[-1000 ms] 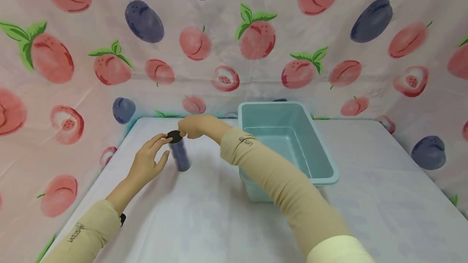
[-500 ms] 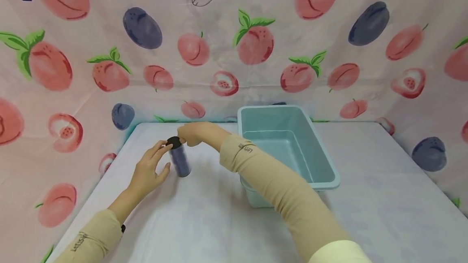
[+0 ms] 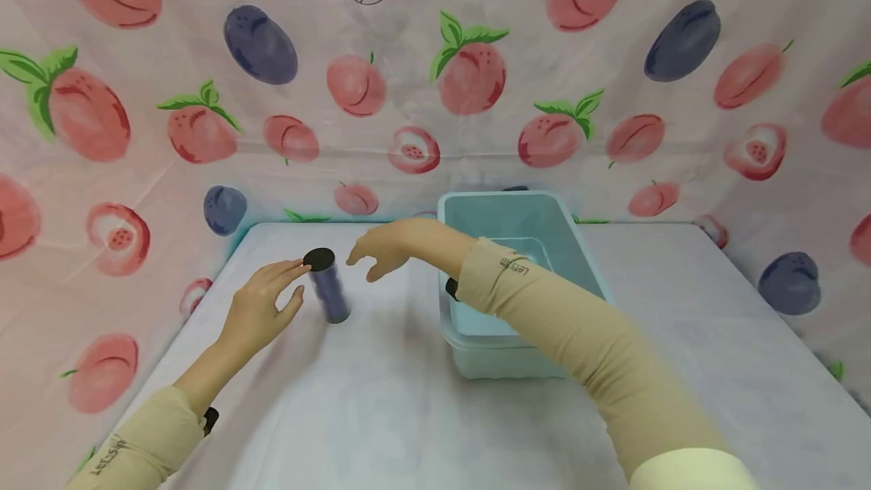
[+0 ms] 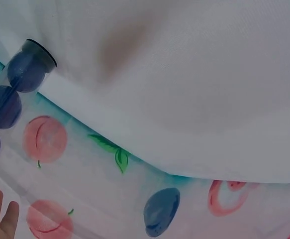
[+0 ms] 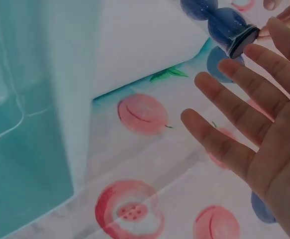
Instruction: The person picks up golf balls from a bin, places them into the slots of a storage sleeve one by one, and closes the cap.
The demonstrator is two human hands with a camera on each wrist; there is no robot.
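Observation:
A clear ball can with a black lid stands upright on the left of the table. Dark blue balls are stacked inside it, as the left wrist view shows. My left hand is on its left side, fingers stretched out and fingertips right at the lid's edge. On the other side, my right hand hovers a short way from the can with nothing in it. Its fingers are spread and nearly straight in the right wrist view, and the can lies just beyond the fingertips.
A light blue plastic tub stands right of the can, partly hidden by my right forearm. The white table meets a fruit-patterned cloth at its back and left edges.
My right hand has come off the lid and moved to the right, its fingers opening. The left hand has eased slightly left, its fingertips staying by the lid. The can still stands upright.

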